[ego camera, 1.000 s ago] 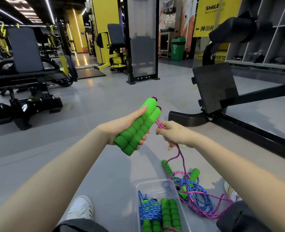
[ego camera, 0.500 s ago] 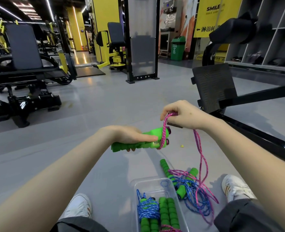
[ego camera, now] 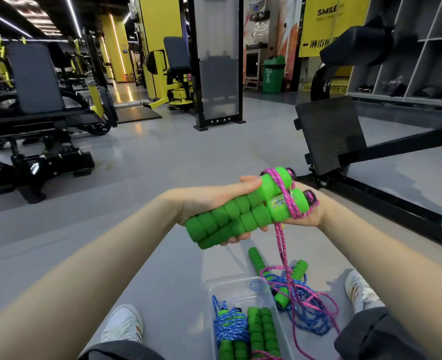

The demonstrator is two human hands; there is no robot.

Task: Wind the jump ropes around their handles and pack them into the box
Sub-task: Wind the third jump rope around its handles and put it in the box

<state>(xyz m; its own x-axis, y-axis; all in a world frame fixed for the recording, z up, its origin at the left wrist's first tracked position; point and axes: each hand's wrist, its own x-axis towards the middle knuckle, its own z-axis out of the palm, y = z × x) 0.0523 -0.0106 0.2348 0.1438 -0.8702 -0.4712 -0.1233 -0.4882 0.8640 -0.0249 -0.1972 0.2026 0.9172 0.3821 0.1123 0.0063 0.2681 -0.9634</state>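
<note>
Since half a second ago the right hand has dropped from above the handle tips to beneath them. The handles now tilt up toward 2 o'clock with a pink turn crossing them.

The left hand (ego camera: 212, 201) curls round the paired handles (ego camera: 240, 216) at mid-length, thumb on top and fingertips showing underneath. Ribbed foam like this probably gives a light, grippy, slightly squashy hold, so the middle is a sound place to clamp both together.

The rope (ego camera: 282, 242) is thin braided cord, limp and likely to slip off the smooth ends unless each turn is kept taut. The right hand (ego camera: 308, 216) cups the tips palm-up and holds the rope against them, but its fingers are hidden behind the foam.

At 6 o'clock the box (ego camera: 236, 289) holds two wound bundles (ego camera: 262, 331) and is cut off by the frame edge. At 5 o'clock the pink slack lies tangled with a loose blue rope (ego camera: 311, 323), and which strand lies on top is hard to make out.
</note>
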